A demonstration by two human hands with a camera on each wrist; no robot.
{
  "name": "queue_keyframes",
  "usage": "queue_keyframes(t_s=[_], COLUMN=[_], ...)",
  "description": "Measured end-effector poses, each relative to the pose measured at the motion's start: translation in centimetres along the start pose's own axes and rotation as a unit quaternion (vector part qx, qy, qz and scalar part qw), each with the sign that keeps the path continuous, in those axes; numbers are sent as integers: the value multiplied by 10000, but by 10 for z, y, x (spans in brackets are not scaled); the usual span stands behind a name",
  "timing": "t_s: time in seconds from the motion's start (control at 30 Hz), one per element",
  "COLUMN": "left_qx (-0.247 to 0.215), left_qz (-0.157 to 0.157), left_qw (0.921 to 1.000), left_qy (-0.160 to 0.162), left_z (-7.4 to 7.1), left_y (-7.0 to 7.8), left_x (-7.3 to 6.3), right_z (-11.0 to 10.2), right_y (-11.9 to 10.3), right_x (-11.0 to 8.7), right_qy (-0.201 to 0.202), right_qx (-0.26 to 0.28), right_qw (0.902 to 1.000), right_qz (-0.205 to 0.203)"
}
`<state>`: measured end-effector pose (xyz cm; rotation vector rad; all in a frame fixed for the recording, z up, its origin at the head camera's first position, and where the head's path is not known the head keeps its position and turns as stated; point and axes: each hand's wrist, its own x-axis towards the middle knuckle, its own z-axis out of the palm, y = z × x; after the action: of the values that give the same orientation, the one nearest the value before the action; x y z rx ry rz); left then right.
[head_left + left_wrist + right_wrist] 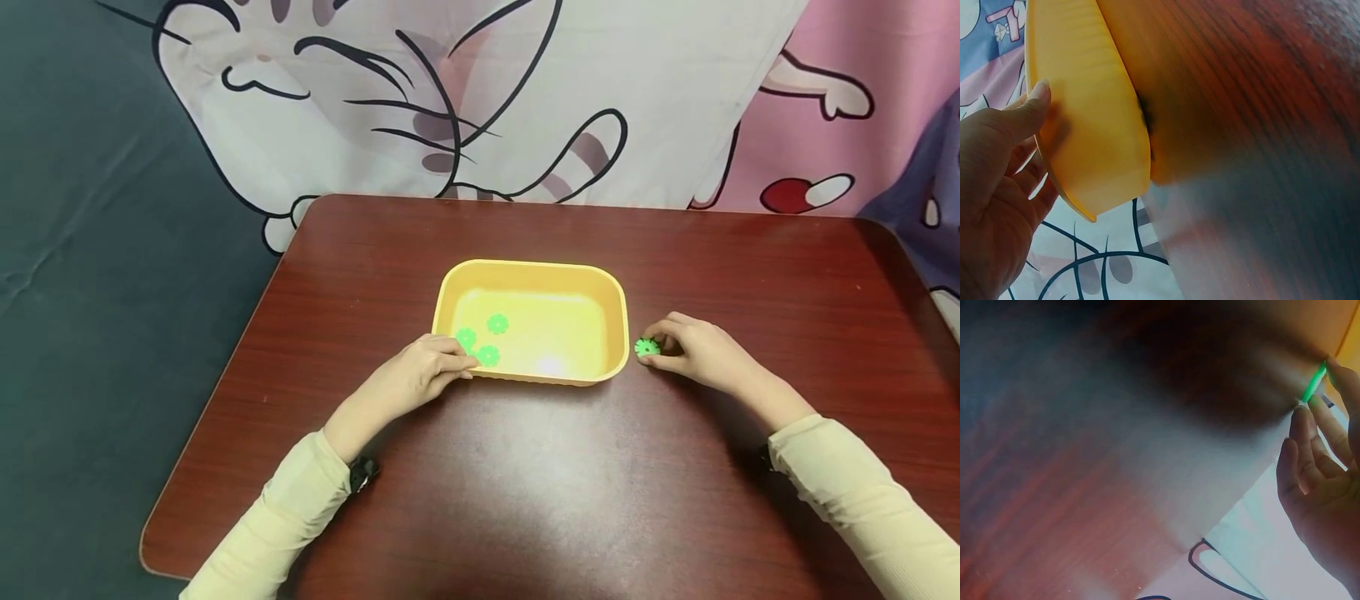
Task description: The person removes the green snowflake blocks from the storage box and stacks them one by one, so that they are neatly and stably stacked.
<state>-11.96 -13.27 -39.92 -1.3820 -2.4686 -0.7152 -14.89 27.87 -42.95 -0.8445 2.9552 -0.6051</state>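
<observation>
A yellow plastic basin (558, 325) sits on the table, with several green snowflake-shaped discs (497, 324) lying in its left part. My left hand (422, 368) grips the basin's rim at the near left corner. In the left wrist view the thumb (1038, 103) presses the outer wall of the basin (1094, 112) while the other fingers go behind the rim. Just right of the basin, my right hand (693, 348) pinches another green snowflake disc (647, 347) between thumb and fingers. The right wrist view has this disc (1314, 382) edge-on between the fingertips.
The dark red-brown wooden table (570, 492) has a rounded left front corner. Behind its far edge hangs a curtain (675, 100) with cartoon cat figures. Dark green floor (112, 375) lies to the left.
</observation>
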Motion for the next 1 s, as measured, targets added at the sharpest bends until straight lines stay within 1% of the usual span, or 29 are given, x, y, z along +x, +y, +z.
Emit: queue_keyframes(t_s=[0.23,0.43,0.57,0.67,0.73,0.83,1.0], left_qx=[28,24,8,46,66,89,170], left_qz=[-5,-15,-36,-61,-80,-135,-165], left_qw=[10000,10000,10000,10000,9999,9998,9995], left_qy=[19,32,31,3,-38,-103,-187], left_z=[1,0,-1,-2,-2,-3,-4], left_y=[0,0,1,2,2,2,2], left_x=[-1,0,0,-1,-1,-1,0], right_z=[-5,-13,-24,-36,-44,-56,-67], right_y=[-3,-2,-3,-5,-7,-11,-20], right_x=[2,5,10,17,22,31,50], right_qy=[-298,-438,-405,-351,-268,-30,150], right_qx=[-119,-239,-256,-155,-37,84,184], right_qw=[9995,9986,9984,9986,9989,9990,9978], right_qz=[-9,-152,-293,-363,-393,-449,-620])
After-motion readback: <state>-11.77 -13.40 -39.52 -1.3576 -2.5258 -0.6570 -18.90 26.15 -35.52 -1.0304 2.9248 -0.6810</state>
